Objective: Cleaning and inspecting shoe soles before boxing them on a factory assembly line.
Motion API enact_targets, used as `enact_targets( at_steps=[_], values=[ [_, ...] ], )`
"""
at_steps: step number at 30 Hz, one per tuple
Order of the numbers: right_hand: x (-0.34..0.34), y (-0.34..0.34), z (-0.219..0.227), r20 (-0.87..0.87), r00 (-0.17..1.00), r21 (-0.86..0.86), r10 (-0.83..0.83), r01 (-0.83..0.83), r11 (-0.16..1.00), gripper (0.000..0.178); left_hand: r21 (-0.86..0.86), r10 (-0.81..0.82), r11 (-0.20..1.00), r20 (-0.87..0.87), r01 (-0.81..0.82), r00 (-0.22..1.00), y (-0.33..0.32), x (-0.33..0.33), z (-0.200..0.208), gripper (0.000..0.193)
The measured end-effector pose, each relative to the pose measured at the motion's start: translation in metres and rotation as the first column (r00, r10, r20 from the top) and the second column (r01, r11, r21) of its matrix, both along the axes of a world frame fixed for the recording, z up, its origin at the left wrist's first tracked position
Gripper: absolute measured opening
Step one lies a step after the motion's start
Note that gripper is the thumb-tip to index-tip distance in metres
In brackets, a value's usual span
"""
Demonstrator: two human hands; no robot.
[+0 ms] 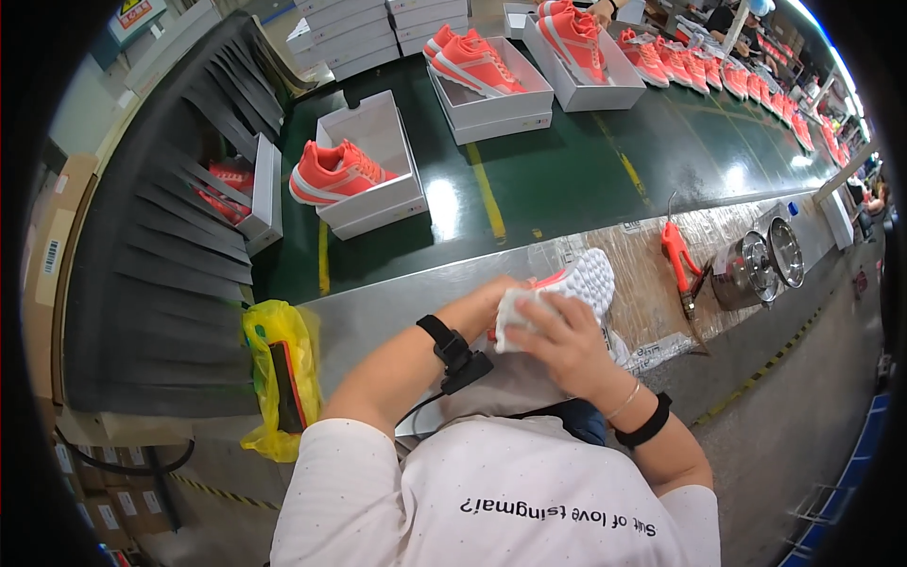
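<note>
Shoe (pixel 581 281), sole (pixel 593 283) up, long axis toward upper right, right grip (pixel 569 345) pinching cloth (pixel 514 321), left grip (pixel 504 291) unclear

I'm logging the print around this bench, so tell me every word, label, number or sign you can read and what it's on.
I don't copy wording out, but print stands here:
White T-shirt: one dark line, upside down in view, readable.
Yellow and red sign: too small.
Carton label: barcode, print too small.
White shoe box: tiny coloured marks, too small.
Printed tape: too blurred.
</note>
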State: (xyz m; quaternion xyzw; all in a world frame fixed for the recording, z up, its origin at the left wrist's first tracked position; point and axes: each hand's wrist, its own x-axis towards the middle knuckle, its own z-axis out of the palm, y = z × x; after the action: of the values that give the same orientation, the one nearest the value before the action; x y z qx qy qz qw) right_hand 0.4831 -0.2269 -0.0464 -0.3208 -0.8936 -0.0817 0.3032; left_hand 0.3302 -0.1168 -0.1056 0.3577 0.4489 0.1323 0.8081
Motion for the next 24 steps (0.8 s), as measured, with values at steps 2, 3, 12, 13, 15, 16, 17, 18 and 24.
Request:
enact_targets(
  at_steps=[2, 3, 12, 13, 15, 16, 17, 18, 24],
  values=[
    [-0.002, 0.009, 0.01, -0.039, 0.999, -0.019, -0.006, 0.006, 1.0, 0.036, -0.085, -0.111, 0.982, 0.467, 0.17, 0.877, 0.005, -0.004, -0.018, 0.028],
    [0.0, 0.016, 0.011, -0.038, 0.997, -0.037, -0.071, 0.07, 0.997, 0.038, -0.073, -0.029, 0.994, 0.514, 0.078, 0.857, 0.003, -0.002, -0.013, 0.025],
    [-0.008, -0.018, 0.018, 0.042, 0.997, -0.033, 0.067, -0.066, 0.997, 0.039, -0.086, -0.037, 0.995, 0.073, 0.043, 0.997, 0.003, -0.002, -0.019, 0.031],
    [-0.002, -0.012, 0.01, 0.031, 0.998, 0.027, 0.05, -0.051, 0.998, 0.036, -0.096, 0.047, 0.995, 0.106, -0.036, 0.993, -0.006, 0.001, -0.008, 0.032],
    [0.004, 0.002, 0.007, -0.005, 0.999, 0.011, -0.039, 0.039, 0.999, 0.036, -0.099, -0.039, 0.993, 0.21, 0.061, 0.977, -0.009, -0.001, 0.001, 0.032],
    [0.005, 0.008, 0.009, -0.037, 0.992, -0.004, -0.12, 0.12, 0.993, 0.036, -0.1, -0.04, 0.993, 0.205, 0.062, 0.978, -0.012, -0.001, 0.002, 0.032],
    [0.005, 0.011, 0.011, -0.057, 0.981, -0.026, -0.187, 0.186, 0.982, 0.041, -0.114, 0.027, 0.994, 0.164, -0.008, 0.986, -0.016, 0.001, 0.002, 0.031],
    [0.008, 0.014, 0.01, -0.061, 0.98, -0.019, -0.19, 0.19, 0.982, 0.041, -0.117, 0.091, 0.99, 0.125, -0.077, 0.988, -0.017, 0.002, 0.004, 0.03],
    [0.054, 0.003, 0.003, -0.191, 0.87, -0.22, -0.454, 0.413, 0.884, 0.055, -0.11, 0.155, 0.981, -0.027, -0.157, 0.987, -0.023, 0.009, 0.032, 0.041]
  ],
)
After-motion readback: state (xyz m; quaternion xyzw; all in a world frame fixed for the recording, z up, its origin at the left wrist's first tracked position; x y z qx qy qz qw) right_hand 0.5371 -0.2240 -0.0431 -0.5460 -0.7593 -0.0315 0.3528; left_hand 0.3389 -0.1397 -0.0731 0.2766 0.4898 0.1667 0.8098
